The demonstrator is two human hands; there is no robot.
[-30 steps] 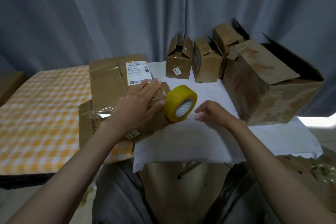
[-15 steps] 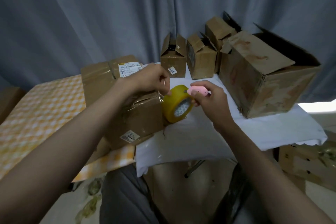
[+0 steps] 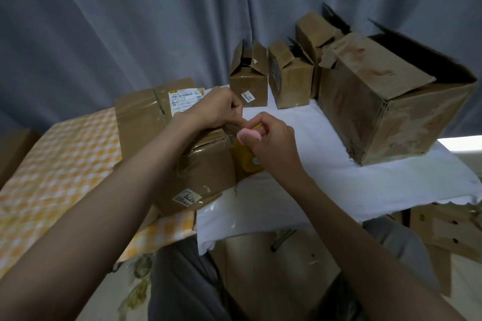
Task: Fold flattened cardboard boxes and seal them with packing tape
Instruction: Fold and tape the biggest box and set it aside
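The right hand (image 3: pixel 271 138) hides most of the tape roll (image 3: pixel 243 157); label (image 3: pixel 185 197) print is unreadable.

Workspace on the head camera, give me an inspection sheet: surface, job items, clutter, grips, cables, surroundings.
Surface: white cloth on the right, orange checked cloth on the left.
Job's things: taped box at the cloths' join; yellow tape roll beside it, mostly hidden; pink cutter.
Clutter: three small open-flapped boxes at the back, large worn box on the right.
Grips: left hand pinched closed above the taped box, contents unclear; right hand closed on the pink cutter.
Cables: nothing seen.
Surroundings: grey curtain behind; more cardboard on the floor.
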